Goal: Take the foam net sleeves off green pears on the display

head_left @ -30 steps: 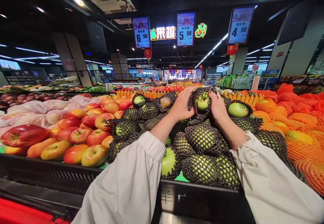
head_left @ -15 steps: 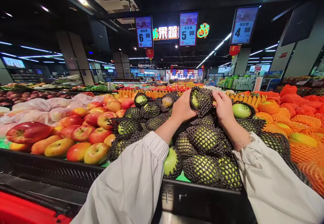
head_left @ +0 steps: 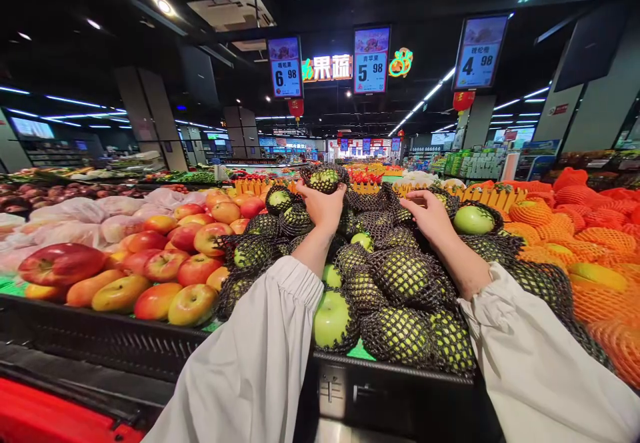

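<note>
My left hand [head_left: 323, 206] is closed around a green apple [head_left: 325, 179] in a black foam net, raised at the back of the pile. My right hand [head_left: 430, 215] is over the right side of the pile, its fingers stretched out and nothing held in them. Its fingertips are beside a netted apple [head_left: 393, 199]; whether they touch it I cannot tell. Below both hands, more green apples [head_left: 405, 273] in black nets are heaped. One apple [head_left: 333, 319] at the front left shows bare green skin above its net.
Red-yellow apples [head_left: 165, 263] lie to the left, with fruit in clear bags [head_left: 75, 216] behind them. On the right is fruit in orange nets [head_left: 595, 263]. A black bin edge [head_left: 390, 369] runs along the front. Price screens [head_left: 371, 59] hang overhead.
My left hand has carried the netted green apple left and slightly up, away from my right hand. My right hand has let go of it and stays over the right of the pile.
</note>
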The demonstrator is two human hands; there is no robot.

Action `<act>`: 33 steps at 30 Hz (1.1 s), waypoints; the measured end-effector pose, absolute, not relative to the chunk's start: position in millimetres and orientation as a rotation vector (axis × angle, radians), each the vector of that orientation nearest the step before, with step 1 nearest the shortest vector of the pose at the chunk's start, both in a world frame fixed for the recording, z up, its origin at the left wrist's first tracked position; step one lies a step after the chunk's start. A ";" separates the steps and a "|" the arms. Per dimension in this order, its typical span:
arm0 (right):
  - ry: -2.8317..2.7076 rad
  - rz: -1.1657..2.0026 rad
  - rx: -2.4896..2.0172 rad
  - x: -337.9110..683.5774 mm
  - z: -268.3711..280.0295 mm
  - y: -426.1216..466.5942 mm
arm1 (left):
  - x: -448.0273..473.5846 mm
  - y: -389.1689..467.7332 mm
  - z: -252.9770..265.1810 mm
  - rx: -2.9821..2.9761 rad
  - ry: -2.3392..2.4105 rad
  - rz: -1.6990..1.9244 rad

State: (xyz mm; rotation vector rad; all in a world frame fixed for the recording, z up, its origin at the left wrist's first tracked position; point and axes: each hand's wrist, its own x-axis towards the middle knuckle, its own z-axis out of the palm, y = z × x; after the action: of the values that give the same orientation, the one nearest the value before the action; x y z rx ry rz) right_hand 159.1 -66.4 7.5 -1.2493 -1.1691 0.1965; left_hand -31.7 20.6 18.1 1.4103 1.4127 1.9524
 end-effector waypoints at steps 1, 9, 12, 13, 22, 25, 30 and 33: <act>-1.179 0.196 -1.254 158.2 7.6 -67.1 | -35.8 24.3 18.8 1.373 1.447 1.973; -1.218 0.196 -1.275 156.8 7.7 -68.2 | -50.4 37.5 16.1 1.667 1.774 2.117; -1.224 0.194 -1.282 157.0 7.7 -68.3 | -49.6 39.5 14.1 1.833 1.923 1.966; -1.226 0.193 -1.281 156.9 7.8 -68.4 | -48.8 39.7 13.6 1.864 1.973 1.934; -1.225 0.204 -1.277 155.8 8.3 -68.6 | -45.2 46.5 12.0 1.830 2.240 1.570; -1.236 0.201 -1.295 157.2 7.6 -68.0 | -48.3 50.0 11.5 1.849 2.291 1.594; -1.236 0.201 -1.291 157.4 7.6 -67.8 | -50.8 53.0 9.2 1.849 2.282 1.616; -1.232 0.206 -1.290 157.1 7.7 -67.7 | -48.4 53.7 6.6 1.911 2.317 1.626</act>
State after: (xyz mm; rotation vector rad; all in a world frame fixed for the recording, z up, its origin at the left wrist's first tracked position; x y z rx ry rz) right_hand 157.1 -67.7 7.7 -1.2897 -1.2320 0.2060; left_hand -48.4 53.7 6.6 1.9112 2.3171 1.6256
